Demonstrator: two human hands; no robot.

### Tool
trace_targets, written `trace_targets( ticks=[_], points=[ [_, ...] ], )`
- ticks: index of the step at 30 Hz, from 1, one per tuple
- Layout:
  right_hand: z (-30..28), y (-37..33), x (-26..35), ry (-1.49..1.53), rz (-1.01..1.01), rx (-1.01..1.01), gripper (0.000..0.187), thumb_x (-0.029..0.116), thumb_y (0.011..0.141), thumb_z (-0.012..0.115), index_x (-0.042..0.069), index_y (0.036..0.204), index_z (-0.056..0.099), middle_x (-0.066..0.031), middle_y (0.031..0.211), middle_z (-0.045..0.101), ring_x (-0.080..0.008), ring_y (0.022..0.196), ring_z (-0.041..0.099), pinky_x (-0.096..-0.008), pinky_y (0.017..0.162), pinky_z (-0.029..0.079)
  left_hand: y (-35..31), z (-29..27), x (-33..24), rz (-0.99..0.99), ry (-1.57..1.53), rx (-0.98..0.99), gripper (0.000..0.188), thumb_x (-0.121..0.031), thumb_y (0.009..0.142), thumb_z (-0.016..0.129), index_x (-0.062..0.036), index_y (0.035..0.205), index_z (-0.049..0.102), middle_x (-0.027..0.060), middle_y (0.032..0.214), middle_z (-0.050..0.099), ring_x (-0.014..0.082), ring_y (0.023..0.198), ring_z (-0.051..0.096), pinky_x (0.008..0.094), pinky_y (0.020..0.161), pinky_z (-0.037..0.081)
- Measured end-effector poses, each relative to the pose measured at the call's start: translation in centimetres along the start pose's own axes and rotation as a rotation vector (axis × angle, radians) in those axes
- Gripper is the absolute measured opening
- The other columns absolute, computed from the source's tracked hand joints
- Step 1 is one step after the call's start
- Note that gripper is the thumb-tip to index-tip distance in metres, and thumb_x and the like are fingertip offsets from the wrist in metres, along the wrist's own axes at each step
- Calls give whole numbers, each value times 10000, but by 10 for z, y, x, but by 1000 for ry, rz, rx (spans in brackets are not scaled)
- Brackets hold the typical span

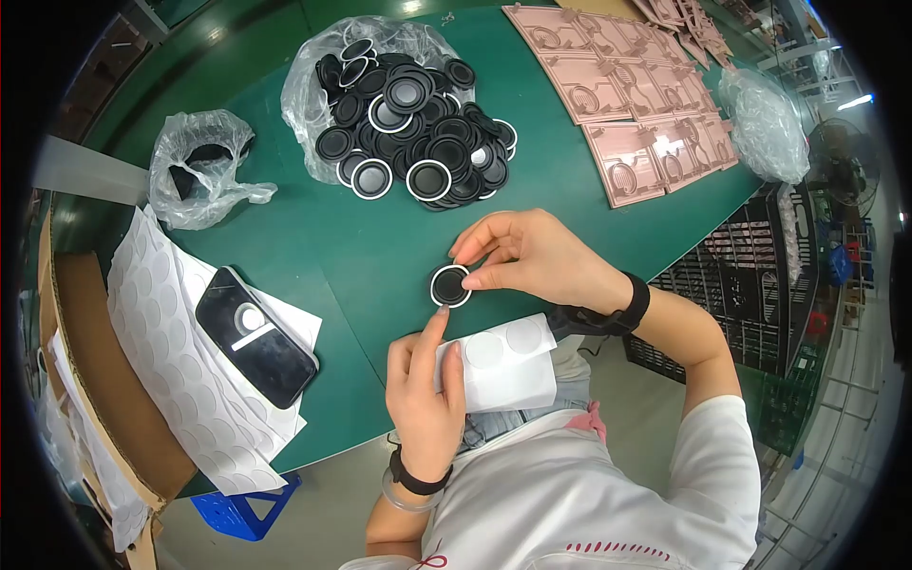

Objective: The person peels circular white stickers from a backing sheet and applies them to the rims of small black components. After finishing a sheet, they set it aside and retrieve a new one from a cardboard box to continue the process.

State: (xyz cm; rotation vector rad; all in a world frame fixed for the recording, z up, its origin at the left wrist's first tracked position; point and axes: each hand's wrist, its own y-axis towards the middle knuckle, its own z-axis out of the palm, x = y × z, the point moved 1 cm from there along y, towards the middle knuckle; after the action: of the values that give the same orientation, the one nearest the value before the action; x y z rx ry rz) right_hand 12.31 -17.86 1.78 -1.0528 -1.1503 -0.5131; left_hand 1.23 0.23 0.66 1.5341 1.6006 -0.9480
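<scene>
Over the near edge of the green table, my right hand (540, 255) pinches a round black disc with a white rim (449, 287) between thumb and fingers. My left hand (424, 404) is closed on a white sheet of round stickers (518, 378), held between its thumb and fingers. The left index finger reaches up and touches the disc's lower edge. Beyond my hands, a heap of similar black discs (448, 152), several with white rims, spills out of a clear plastic bag (302, 109).
Pink moulded plastic panels (616, 90) lie at the far right beside a bundle of clear wrap (765, 123). On the left are a smartphone (258, 337) on sticker sheets (157, 304), a cardboard box (114, 370) and another plastic bag (204, 166). Black crates (708, 285) stand beyond the right edge.
</scene>
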Motion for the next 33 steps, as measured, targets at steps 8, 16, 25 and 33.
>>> trace_targets(
  ticks=[8, 16, 25, 33],
  points=[
    [2, -3, 0, -181, -102, -54, 312, -8, 784, 773, 29, 1049, 612, -48, 1093, 633, -127, 969, 607, -262, 820, 496, 1, 0, -1, 27, 23, 1, 358, -31, 902, 608, -57, 1259, 615, 136, 944, 589, 250, 839, 619, 343, 724, 503],
    [6, -3, 13, -378, -314, 3, 405, 7, 730, 808, 59, 1071, 596, -23, 1020, 618, -146, 884, 578, -268, 763, 481, 4, 2, -1, 109, 97, -9, 530, -44, 902, 629, -123, 1413, 515, 97, 898, 533, 214, 714, 565, 344, 622, 481],
    [6, 11, 12, -386, -262, 95, 408, 22, 714, 820, 53, 1058, 602, -23, 1014, 620, -150, 876, 589, -290, 772, 502, 8, 2, 4, 108, 169, 30, 559, -62, 893, 643, -92, 1429, 489, 81, 864, 512, 197, 652, 546, 337, 572, 464],
    [6, 4, 11, -601, -437, 93, 391, 41, 703, 811, 60, 1038, 609, -55, 1079, 646, -212, 919, 643, -327, 789, 526, 10, 3, 5, 91, 189, 21, 477, -61, 880, 651, -1, 1341, 539, 87, 857, 526, 212, 653, 556, 342, 560, 454]
  ],
)
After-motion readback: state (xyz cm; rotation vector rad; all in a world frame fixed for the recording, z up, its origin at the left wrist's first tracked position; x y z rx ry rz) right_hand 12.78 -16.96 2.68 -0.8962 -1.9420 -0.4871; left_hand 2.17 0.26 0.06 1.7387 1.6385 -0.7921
